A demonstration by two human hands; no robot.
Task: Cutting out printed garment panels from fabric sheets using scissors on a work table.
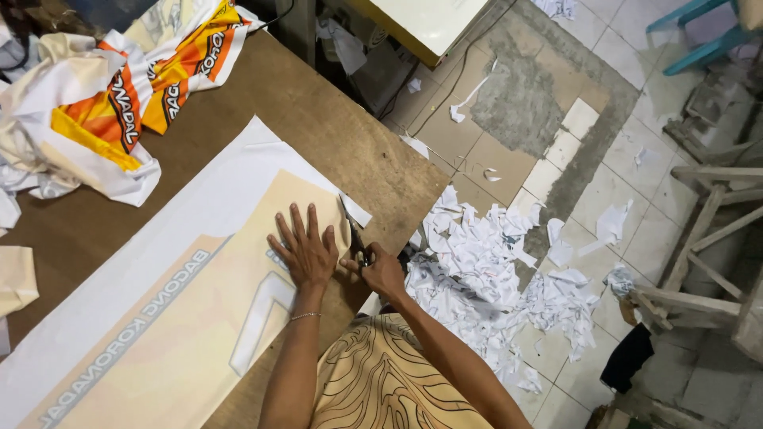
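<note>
On the brown wooden table a long printed sheet lies flat, pale peach in the middle with a white border and grey lettering along it. The left hand presses down on the sheet near its cut edge, palm flat and fingers spread wide. Just beside it the right hand is closed around the handles of dark scissors, whose blades point up along the sheet's edge. A crumpled heap of white, orange and yellow printed fabric sits at the table's far corner. Ragged white paper scraps litter the tiled floor below.
</note>
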